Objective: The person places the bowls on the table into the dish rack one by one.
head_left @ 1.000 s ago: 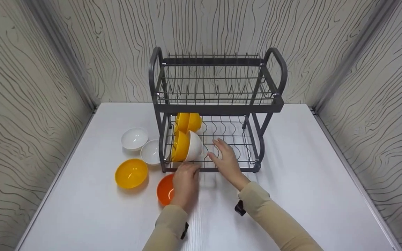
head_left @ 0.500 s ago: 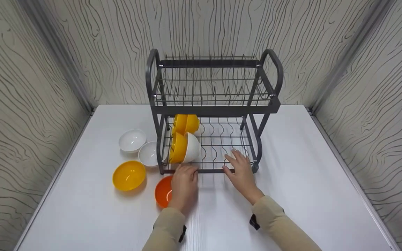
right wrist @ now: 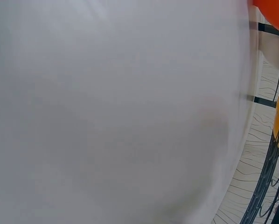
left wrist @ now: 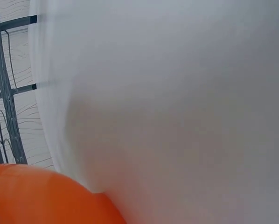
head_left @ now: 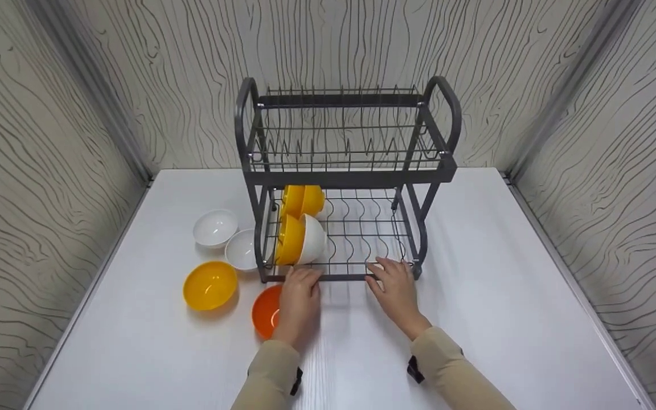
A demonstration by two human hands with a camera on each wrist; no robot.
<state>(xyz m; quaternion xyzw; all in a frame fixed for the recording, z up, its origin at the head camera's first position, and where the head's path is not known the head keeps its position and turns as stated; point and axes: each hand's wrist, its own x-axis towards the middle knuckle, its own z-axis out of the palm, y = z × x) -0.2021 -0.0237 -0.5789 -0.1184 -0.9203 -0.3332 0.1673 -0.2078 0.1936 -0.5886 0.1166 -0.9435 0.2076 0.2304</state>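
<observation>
A dark two-tier dish rack (head_left: 351,177) stands on the white table. My left hand (head_left: 299,299) grips its lower front rail at the left, fingers bent over the bar. Farther right along that rail, my right hand (head_left: 396,293) rests with loosely spread fingers and holds nothing. On the lower tier, a yellow bowl (head_left: 289,240) and a white bowl (head_left: 314,239) stand on edge, nested together. Behind them are yellow bowls (head_left: 312,200), partly hidden by the upper tier. An orange bowl (head_left: 264,310) sits beside my left hand, which partly covers it; the left wrist view shows its side.
Left of the rack lie a white bowl (head_left: 215,228), a second white bowl (head_left: 241,250) partly behind the rack's leg, and a yellow bowl (head_left: 210,286). Wood-patterned panels (head_left: 351,40) enclose the table at the back and both sides.
My right hand has drawn back from inside the lower tier and moved right, onto the front rail. My left hand has stayed at the rail. The bowls have not moved.
</observation>
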